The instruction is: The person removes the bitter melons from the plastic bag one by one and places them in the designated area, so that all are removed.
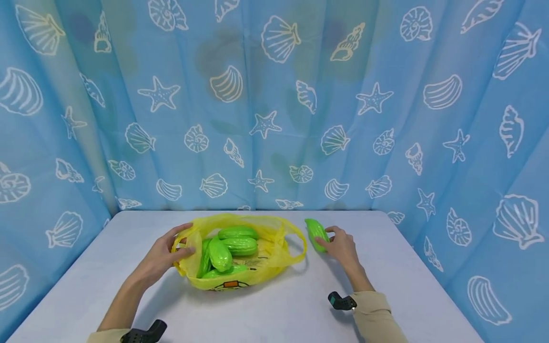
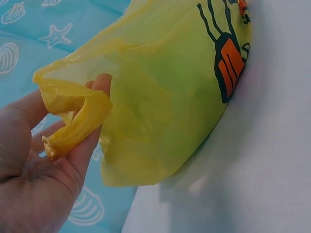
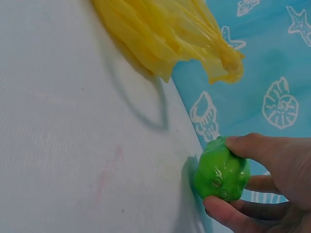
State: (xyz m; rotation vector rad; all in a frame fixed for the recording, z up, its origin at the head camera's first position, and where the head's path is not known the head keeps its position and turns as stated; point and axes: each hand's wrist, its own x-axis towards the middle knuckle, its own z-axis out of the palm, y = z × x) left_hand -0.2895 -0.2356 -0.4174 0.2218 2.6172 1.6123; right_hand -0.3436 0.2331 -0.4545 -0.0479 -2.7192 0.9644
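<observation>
A yellow plastic bag [image 1: 274,271] lies on its base with its mouth spread open toward the head camera. Several glossy green bitter gourds [image 1: 238,246] are inside, mostly toward its left side. My left hand [image 1: 165,252] holds the bag's left handle [image 2: 80,116], which loops around the fingers in the left wrist view. To the right of the bag, my right hand [image 1: 343,245] grips another bitter gourd [image 1: 316,233] between thumb and fingers. Its lumpy end [image 3: 222,170] faces the right wrist camera, and a shadow falls on the table beside it.
The white table [image 1: 274,319] carries the bag, its far edge close behind. A blue curtain [image 1: 274,143] printed with white shells and starfish hangs behind and along both sides. The bag's right handle [image 1: 300,243] stands up in a loop between the bag and my right hand.
</observation>
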